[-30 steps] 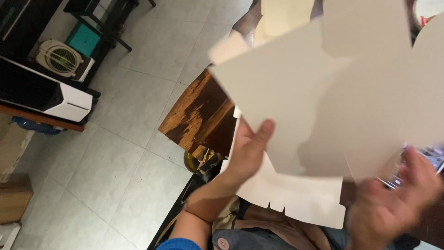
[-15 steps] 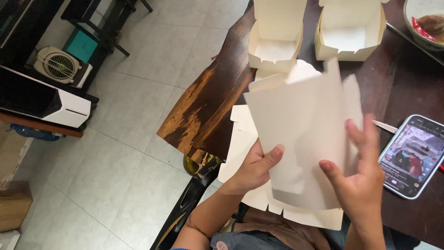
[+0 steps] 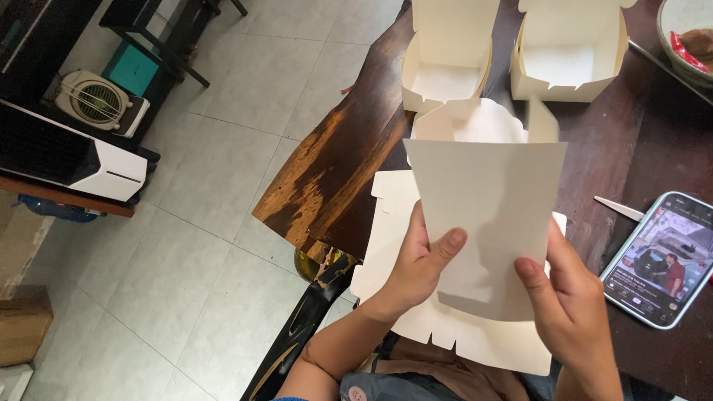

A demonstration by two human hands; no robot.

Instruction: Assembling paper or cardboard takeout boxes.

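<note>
Both hands hold one cream cardboard box blank point(image 3: 483, 200), partly folded, above the dark wooden table point(image 3: 327, 178). My left hand point(image 3: 420, 263) grips its left lower edge with the thumb on the front. My right hand point(image 3: 568, 304) pinches its lower right corner, thumb on the front too. Under the blank lies a stack of flat cream blanks point(image 3: 460, 338) at the table's near edge. Two folded open boxes stand at the far side, one to the left point(image 3: 445, 56) and one to the right point(image 3: 568, 52).
A phone point(image 3: 661, 256) with a lit screen lies on the table at right, next to a thin white stick point(image 3: 618, 209). A bowl point(image 3: 687, 37) sits at the far right corner. On the tiled floor left are a white appliance point(image 3: 82, 160) and a small fan point(image 3: 93, 100).
The blank was spread wide and close to the camera; it has come down and been folded narrower. My right hand has moved in onto its lower right corner.
</note>
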